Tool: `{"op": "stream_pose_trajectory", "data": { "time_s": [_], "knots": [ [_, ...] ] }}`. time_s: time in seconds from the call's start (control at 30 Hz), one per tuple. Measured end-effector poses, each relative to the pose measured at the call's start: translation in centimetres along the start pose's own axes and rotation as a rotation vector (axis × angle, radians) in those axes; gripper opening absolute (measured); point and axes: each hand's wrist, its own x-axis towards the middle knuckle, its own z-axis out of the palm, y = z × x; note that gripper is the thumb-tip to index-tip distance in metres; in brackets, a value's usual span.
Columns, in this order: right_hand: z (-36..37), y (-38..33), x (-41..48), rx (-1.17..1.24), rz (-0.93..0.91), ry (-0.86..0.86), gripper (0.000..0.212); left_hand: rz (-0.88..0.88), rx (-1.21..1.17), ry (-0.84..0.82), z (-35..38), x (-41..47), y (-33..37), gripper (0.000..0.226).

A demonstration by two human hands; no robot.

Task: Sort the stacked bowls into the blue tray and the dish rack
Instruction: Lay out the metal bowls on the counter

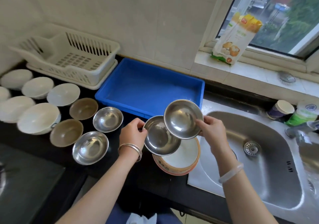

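Observation:
My left hand (133, 132) grips the rim of a steel bowl (159, 140). My right hand (212, 130) holds a second steel bowl (183, 118), tilted and overlapping the first from above. Both hang over a white bowl with an orange patterned outside (183, 158) that sits on the black counter by the sink. The blue tray (148, 85) stands just behind the bowls, with nothing in it. The white dish rack (72, 58) is at the back left, also with nothing in it.
On the counter to the left lie two more steel bowls (107, 119), two brown bowls (83, 108) and several white bowls (38, 117). A steel sink (259, 154) fills the right. A flour bag (236, 39) leans on the window sill. Cups and a bottle (279, 109) stand behind the sink.

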Motion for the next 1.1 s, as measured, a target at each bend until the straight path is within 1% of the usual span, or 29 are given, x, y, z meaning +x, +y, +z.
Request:
{"op": "stream_pose_trajectory", "data": {
  "time_s": [0.1, 0.2, 0.33, 0.47, 0.5, 0.57, 0.63, 0.7, 0.8, 0.9, 1.1],
  "knots": [
    [2.8, -1.1, 1.0, -0.04, -0.029, -0.091, 0.019, -0.076, -0.012, 0.06, -1.8, -0.8, -2.2, 0.005],
    [6.3, -1.4, 2.1, -0.109, -0.008, -0.179, 0.019, -0.157, -0.026, 0.11, -3.1, -1.6, -4.6, 0.007],
    [10.7, -1.6, 3.2, -0.313, -0.041, -0.281, 0.019, -0.255, -0.048, 0.144, -3.8, -2.7, -7.5, 0.009],
    [13.8, -1.4, 4.0, -0.499, -0.087, -0.34, 0.01, -0.343, -0.062, 0.135, -3.5, -3.5, -9.9, 0.008],
    [14.5, -1.2, 4.3, -0.526, -0.083, -0.354, 0.01, -0.362, -0.062, 0.132, -3.3, -3.6, -10.4, 0.007],
    [15.4, -0.7, 4.7, -0.59, -0.08, -0.376, 0.016, -0.399, -0.067, 0.14, -3.0, -3.9, -11.1, 0.006],
    [16.2, -0.4, 4.8, -0.655, -0.09, -0.383, 0.009, -0.43, -0.087, 0.155, -2.7, -4.0, -11.7, 0.006],
    [16.8, -0.1, 4.8, -0.711, -0.107, -0.389, 0.01, -0.451, -0.107, 0.162, -2.5, -4.1, -12.0, 0.007],
    [17.3, 0.5, 4.9, -0.73, -0.079, -0.398, 0.01, -0.471, -0.123, 0.166, -2.3, -4.1, -12.3, 0.007],
    [17.8, 1.1, 5.2, -0.713, -0.041, -0.374, 0.01, -0.475, -0.129, 0.181, -2.1, -4.1, -12.6, 0.006],
    [18.8, 1.3, 5.6, -0.685, 0.049, -0.361, 0.015, -0.478, -0.064, 0.241, -2.0, -3.7, -13.3, 0.006]
  ]
}}
